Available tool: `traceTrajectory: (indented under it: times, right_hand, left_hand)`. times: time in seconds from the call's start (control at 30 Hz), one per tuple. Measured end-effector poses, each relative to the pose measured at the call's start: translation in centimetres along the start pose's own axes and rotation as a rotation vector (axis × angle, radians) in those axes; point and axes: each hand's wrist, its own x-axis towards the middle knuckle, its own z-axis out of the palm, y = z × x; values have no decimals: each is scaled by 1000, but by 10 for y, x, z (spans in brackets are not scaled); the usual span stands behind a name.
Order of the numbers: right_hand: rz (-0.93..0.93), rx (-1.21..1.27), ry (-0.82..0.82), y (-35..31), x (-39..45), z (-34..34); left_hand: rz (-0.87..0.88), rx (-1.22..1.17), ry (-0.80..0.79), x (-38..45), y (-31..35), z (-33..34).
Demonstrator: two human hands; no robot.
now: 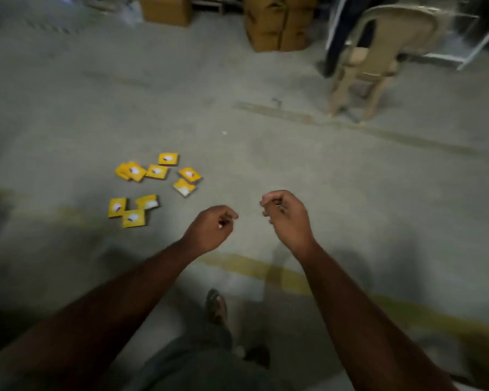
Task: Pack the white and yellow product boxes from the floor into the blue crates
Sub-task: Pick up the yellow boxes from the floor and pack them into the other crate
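- Product boxes (153,187): small flat yellow cartons with a white patch on the face, scattered on the concrete floor (68,94), ahead and to the left of both hands.
- Count: about nine visible. Far group of roughly five: one overlapping pile at the left that may hide a second box, one beside it, one beyond, two to the right. Near group of three (130,211), close together or touching. Blur makes the pile count uncertain.
- Blue crates: none in view; location cannot be told.
- Left hand (211,228): raised over the floor, fingers loosely curled toward the thumb, holding nothing discernible. A small pale spot shows at the fingertips; too blurred to identify.
- Right hand (287,214): raised likewise, fingers loosely curled, nothing visibly held.
- Handling judgement: thin cardboard, probably light and stiff enough to keep shape, but corners and faces would dent under a hard squeeze. Printed faces may be slightly slick.
- Grip judgement: boxes lie flat, so lifting an edge with fingertips, then pinching across the two broad faces, looks best. Several could likely be stacked and carried per hand.
- Surroundings: beige plastic chair (378,52) far right, brown cartons (277,24) at the back, yellow floor line (266,270) near the person's sandalled foot (216,306).
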Motion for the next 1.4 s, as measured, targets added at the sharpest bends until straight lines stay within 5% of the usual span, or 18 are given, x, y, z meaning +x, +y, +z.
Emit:
traceTrajectory:
  times: [0.23,0.53,0.77,1.1,1.4]
  right_hand:
    - [3,-113,-308,-16,40,183]
    - [108,-170,-298,-31,129,394]
    - [185,-258,-328,-33,213,496]
    - [319,-366,-505,74,371,688]
    - [232,-682,-661,347,453,832]
  left_hand:
    - [-247,8,182,-32,-132,-101]
    - [-482,157,208,-19,-290,-247]
    - [-609,236,65,53,-377,-314]
    - [-709,337,-31,207,-562,-295]
    - [-664,548,-331,240,-838,-135]
